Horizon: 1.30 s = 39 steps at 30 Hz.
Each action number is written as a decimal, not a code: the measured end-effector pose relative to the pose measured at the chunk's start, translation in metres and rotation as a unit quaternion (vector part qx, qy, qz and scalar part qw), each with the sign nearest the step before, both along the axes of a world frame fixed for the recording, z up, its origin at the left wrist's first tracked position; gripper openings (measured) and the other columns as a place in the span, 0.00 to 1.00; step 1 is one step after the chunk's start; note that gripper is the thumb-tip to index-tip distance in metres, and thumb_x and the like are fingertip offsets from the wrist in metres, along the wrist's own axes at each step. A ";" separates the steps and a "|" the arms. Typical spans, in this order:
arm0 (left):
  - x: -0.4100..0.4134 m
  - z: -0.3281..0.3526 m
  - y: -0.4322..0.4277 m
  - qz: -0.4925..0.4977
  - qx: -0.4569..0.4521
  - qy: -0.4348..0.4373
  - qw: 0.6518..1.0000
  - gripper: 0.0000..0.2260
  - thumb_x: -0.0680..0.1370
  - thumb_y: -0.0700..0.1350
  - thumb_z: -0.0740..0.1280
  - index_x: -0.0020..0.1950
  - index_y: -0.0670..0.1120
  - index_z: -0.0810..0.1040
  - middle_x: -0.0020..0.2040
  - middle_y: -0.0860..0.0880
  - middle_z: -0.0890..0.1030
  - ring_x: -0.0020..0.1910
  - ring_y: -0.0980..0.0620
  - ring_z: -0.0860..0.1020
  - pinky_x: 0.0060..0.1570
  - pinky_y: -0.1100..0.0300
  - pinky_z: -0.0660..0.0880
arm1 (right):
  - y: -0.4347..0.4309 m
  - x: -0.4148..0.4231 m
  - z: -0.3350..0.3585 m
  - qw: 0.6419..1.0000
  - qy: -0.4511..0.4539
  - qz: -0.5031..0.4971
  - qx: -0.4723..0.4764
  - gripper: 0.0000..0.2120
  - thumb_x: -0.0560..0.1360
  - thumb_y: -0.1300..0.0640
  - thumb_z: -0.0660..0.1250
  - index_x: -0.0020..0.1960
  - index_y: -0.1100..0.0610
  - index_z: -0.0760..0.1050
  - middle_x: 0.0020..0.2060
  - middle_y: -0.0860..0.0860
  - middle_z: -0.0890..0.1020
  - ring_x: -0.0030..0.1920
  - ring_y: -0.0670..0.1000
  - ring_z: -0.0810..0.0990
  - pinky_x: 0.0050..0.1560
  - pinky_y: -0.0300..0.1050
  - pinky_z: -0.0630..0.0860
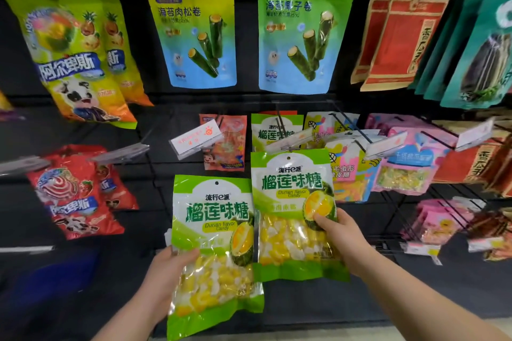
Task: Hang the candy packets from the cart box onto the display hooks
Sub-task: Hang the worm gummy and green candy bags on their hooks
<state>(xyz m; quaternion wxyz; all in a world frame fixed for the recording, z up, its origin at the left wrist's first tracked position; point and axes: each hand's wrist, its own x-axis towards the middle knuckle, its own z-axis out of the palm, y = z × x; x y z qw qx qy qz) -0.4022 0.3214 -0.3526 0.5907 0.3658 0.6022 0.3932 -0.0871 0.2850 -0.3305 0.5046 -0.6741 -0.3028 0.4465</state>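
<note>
Two green durian candy packets are held up before the display, the left hand (169,271) curling its fingers (188,253) round the lower left edge of the nearer packet (213,230), the right hand (343,241) pinching the other packet (293,202), whose top rises above its fingers to just under a hook's label strip (288,142)

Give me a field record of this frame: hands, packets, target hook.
left hand: grips lower green plastic durian candy packet at its left edge
right hand: grips upper green plastic durian candy packet, thumb on its front
likely target: hook carrying hung durian packet, behind clear label strip
progress: neither held packet visibly on a hook
</note>
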 end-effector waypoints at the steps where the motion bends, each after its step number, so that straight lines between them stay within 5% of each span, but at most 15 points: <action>1: 0.001 0.001 0.000 -0.001 -0.002 0.000 1.000 0.09 0.73 0.39 0.72 0.52 0.40 0.80 0.51 0.38 0.83 0.55 0.36 0.80 0.62 0.36 0.71 | 0.001 0.001 -0.001 1.000 0.001 0.000 -0.003 0.16 0.76 0.54 0.68 0.62 0.54 0.73 0.53 0.53 0.82 0.52 0.55 0.82 0.58 0.59 0.77; 7: 0.002 0.000 0.005 0.000 -0.005 -0.005 1.000 0.11 0.72 0.40 0.73 0.52 0.40 0.80 0.50 0.39 0.84 0.55 0.36 0.80 0.62 0.35 0.71 | 0.009 0.003 0.001 1.000 0.015 0.003 -0.006 0.11 0.76 0.55 0.68 0.58 0.52 0.73 0.52 0.54 0.82 0.51 0.56 0.82 0.57 0.60 0.78; 13: -0.001 -0.008 0.009 0.008 0.004 -0.010 1.000 0.38 0.56 0.52 0.79 0.63 0.40 0.76 0.58 0.41 0.81 0.59 0.37 0.78 0.64 0.37 0.70 | 0.016 0.003 0.003 1.000 0.022 -0.005 -0.006 0.09 0.77 0.55 0.67 0.56 0.52 0.73 0.52 0.55 0.82 0.51 0.58 0.82 0.56 0.61 0.78; 19: -0.001 0.000 0.005 -0.003 0.003 -0.010 1.000 0.10 0.74 0.37 0.71 0.55 0.40 0.79 0.51 0.39 0.83 0.55 0.37 0.80 0.62 0.37 0.72 | 0.014 0.003 -0.002 1.000 0.028 -0.011 -0.008 0.11 0.77 0.56 0.67 0.58 0.54 0.73 0.52 0.56 0.82 0.50 0.58 0.83 0.55 0.62 0.78; 27: -0.005 0.001 0.008 0.000 0.002 0.001 1.000 0.05 0.75 0.36 0.70 0.50 0.42 0.79 0.48 0.40 0.83 0.51 0.39 0.81 0.59 0.42 0.74 | 0.021 0.000 0.004 0.999 0.042 -0.014 0.001 0.10 0.78 0.58 0.65 0.58 0.56 0.73 0.49 0.56 0.82 0.47 0.57 0.82 0.43 0.51 0.79; 33: -0.006 -0.004 0.015 0.004 0.001 -0.003 1.000 0.07 0.74 0.35 0.70 0.52 0.39 0.79 0.47 0.39 0.84 0.47 0.39 0.81 0.55 0.43 0.76 | 0.044 0.007 -0.004 1.000 0.010 -0.020 -0.002 0.17 0.76 0.55 0.67 0.64 0.52 0.71 0.58 0.54 0.80 0.56 0.58 0.80 0.59 0.60 0.76; 39: 0.000 -0.025 0.029 0.002 -0.007 0.012 1.000 0.06 0.74 0.34 0.70 0.50 0.40 0.80 0.48 0.38 0.84 0.50 0.37 0.81 0.59 0.40 0.74 | 0.076 0.016 -0.025 1.000 -0.015 -0.009 0.024 0.16 0.77 0.56 0.66 0.63 0.46 0.68 0.61 0.52 0.77 0.61 0.56 0.76 0.64 0.59 0.72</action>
